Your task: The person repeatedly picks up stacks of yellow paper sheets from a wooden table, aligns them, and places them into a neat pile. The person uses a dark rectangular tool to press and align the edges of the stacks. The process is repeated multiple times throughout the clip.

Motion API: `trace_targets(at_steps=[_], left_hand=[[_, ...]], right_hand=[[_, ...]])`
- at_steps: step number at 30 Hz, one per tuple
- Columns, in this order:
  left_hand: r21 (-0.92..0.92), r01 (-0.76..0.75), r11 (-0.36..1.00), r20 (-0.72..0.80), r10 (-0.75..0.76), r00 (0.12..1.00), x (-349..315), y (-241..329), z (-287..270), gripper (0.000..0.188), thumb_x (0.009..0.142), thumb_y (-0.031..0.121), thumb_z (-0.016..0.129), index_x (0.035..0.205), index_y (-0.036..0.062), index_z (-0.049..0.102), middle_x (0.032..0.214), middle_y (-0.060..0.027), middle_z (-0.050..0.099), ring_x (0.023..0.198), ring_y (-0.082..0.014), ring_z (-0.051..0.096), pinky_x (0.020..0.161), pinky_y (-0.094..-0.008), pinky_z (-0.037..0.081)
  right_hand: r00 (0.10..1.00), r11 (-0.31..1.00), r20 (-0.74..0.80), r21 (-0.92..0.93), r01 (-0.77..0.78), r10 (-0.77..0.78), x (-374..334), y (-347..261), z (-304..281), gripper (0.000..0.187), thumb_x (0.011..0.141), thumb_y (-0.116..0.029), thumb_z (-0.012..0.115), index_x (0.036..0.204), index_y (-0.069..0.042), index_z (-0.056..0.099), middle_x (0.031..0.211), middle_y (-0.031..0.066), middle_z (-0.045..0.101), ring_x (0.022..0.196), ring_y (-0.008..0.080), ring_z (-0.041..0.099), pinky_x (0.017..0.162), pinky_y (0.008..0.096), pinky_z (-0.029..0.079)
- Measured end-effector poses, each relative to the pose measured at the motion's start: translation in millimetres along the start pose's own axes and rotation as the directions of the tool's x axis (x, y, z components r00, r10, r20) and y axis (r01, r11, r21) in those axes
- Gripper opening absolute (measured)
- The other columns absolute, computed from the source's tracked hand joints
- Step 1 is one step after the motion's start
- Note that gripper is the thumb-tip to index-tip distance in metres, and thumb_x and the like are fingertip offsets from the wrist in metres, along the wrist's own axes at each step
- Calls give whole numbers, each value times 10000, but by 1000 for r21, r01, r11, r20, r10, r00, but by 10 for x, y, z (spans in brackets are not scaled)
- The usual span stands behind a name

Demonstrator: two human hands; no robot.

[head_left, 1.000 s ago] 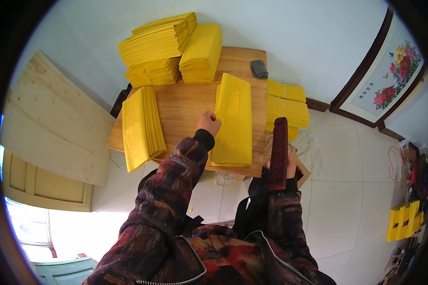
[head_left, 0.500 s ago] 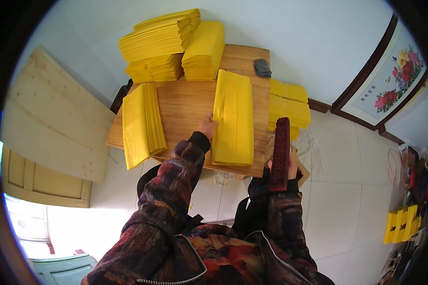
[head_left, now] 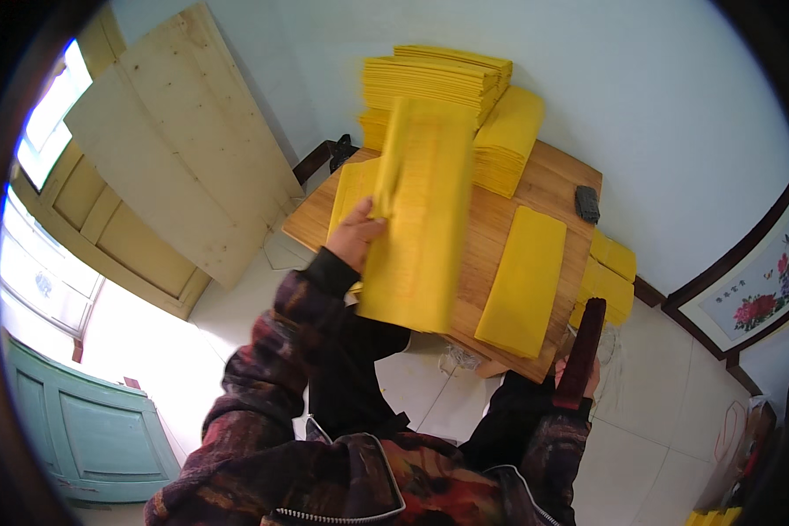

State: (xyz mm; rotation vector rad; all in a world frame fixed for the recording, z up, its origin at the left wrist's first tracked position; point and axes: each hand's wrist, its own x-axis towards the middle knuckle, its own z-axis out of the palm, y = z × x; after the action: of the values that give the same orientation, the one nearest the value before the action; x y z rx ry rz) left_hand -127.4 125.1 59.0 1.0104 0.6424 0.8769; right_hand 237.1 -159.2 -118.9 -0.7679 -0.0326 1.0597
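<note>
My left hand (head_left: 357, 232) grips a folded yellow paper sheet (head_left: 425, 219) by its left edge. It is raised above the table, slightly blurred, with a faint embossed-looking strip down its middle. Under it, a pile of yellow paper (head_left: 352, 186) at the table's left is mostly covered. On the right part of the table lies another folded yellow paper (head_left: 523, 280), whose top looks plain. Down by the table's near right corner, my right hand (head_left: 593, 379) is closed round a long dark red block (head_left: 580, 359), held upright; its carved face showed in the earlier frame.
Tall stacks of yellow paper (head_left: 438, 81) stand at the back of the wooden table (head_left: 473, 302). A grey cloth-like pad (head_left: 586, 204) lies near its right edge. More yellow bundles (head_left: 609, 285) sit beside the table, right. A wooden board (head_left: 180, 140) leans at the left.
My left hand has lifted the yellow paper off the right-hand pile and carried it left, uncovering plain paper there. My right hand keeps the red block. The view has swung left.
</note>
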Motion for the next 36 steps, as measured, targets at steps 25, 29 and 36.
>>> trace_targets(at_steps=[25,29,36], left_hand=[[394,-19,919,-422,199,885,-321,-355,-1482,596,908,445,448,1408,169,277,1417,-35,337,1288,-193,317,980,-383,281],[-59,-120,991,-468,79,880,-633,-770,-1150,605,924,425,427,1425,178,197,1471,-31,216,1288,-217,323,980,-417,337],[-262,-303,916,-549,117,828,-218,-840,-967,398,897,247,473,1235,39,439,1197,-87,505,1090,-224,515,872,-374,462]], right_hand=[[994,975,-73,-212,68,-85,35,15,-44,296,901,-322,446,1024,-67,531,783,62,560,616,197,550,474,300,489],[969,947,-149,-283,150,-197,2,81,142,427,894,-453,415,843,-55,560,631,91,549,496,219,521,360,279,440],[961,948,-184,-281,151,-207,177,79,-280,486,885,-497,399,822,-40,551,623,98,535,482,197,519,358,273,437]])
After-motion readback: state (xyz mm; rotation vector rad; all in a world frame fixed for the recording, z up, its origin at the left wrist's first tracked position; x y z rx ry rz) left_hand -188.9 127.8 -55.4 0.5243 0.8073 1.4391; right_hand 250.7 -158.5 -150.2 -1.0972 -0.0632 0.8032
